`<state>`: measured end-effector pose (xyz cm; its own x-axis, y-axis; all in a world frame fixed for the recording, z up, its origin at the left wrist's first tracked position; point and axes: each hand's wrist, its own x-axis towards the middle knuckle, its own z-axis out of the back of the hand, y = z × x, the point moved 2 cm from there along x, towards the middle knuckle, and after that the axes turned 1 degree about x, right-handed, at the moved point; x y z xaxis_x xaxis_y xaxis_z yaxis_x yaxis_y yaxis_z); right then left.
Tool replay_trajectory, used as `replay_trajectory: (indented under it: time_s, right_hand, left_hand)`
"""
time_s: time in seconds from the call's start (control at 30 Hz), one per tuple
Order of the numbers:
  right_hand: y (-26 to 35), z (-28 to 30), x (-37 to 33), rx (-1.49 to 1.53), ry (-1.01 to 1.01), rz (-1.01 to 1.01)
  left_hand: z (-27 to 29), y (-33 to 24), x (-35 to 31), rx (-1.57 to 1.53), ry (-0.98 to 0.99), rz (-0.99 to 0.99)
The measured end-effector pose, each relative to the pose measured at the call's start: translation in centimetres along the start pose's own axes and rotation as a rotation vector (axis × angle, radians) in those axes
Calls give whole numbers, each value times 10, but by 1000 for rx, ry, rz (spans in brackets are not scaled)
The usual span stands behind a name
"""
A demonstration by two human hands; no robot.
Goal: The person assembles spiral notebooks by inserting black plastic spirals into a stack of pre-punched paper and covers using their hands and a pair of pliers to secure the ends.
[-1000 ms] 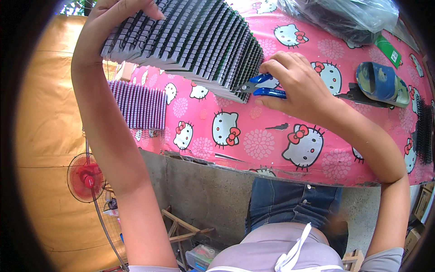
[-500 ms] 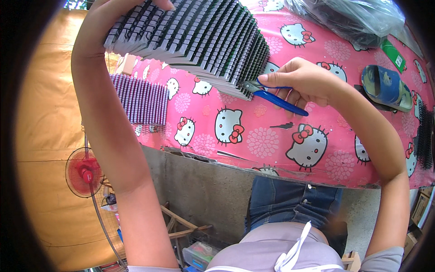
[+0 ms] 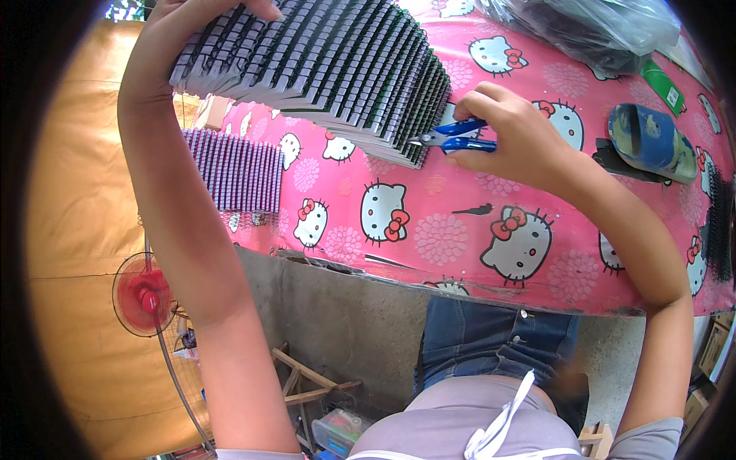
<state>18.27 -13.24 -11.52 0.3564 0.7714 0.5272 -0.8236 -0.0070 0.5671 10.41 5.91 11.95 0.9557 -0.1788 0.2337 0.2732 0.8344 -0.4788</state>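
A long stack of black coil-bound notebooks (image 3: 307,69) stands with its bindings upward on the table. My left hand (image 3: 184,27) grips its far-left end, thumb over the bindings; the other fingers are partly cut off by the frame or hidden. In my right hand (image 3: 506,130) is a pair of cutting pliers (image 3: 464,135) with blue handles, the fist wrapped round them. Their jaws point left, at the bindings on the stack's near right corner. Whether the tips touch a coil is too small to tell.
A second batch of coil-bound notebooks (image 3: 234,169) lies left, behind my forearm. The pink patterned tablecloth (image 3: 441,238) has torn patches. To the right are a blue slipper-like item (image 3: 652,142), a green packet (image 3: 663,86), clear plastic bags (image 3: 583,31) and black coils (image 3: 719,226). A red fan (image 3: 146,295) stands left.
My right hand has shifted slightly up and turned, and the pliers' handles now lie more level. My left hand keeps its hold on the stack.
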Motion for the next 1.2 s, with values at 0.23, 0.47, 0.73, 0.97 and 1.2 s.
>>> replay_trajectory:
  time_s: [0.23,0.47,0.73,0.97,1.2]
  right_hand:
    - [13,-4,1,-216,-166,189]
    - [7,11,25,560,436,-694]
    - [18,4,0,-99,44,10]
    - [10,-7,5,108,141,-144]
    - [9,0,15,482,516,-731]
  left_hand:
    - [-5,-4,2,-7,-9,-52]
    - [6,4,9,38,71,-38]
    - [4,8,4,44,29,-103]
    - [1,-5,4,-55,64,18]
    - [-3,-6,6,56,29,-29]
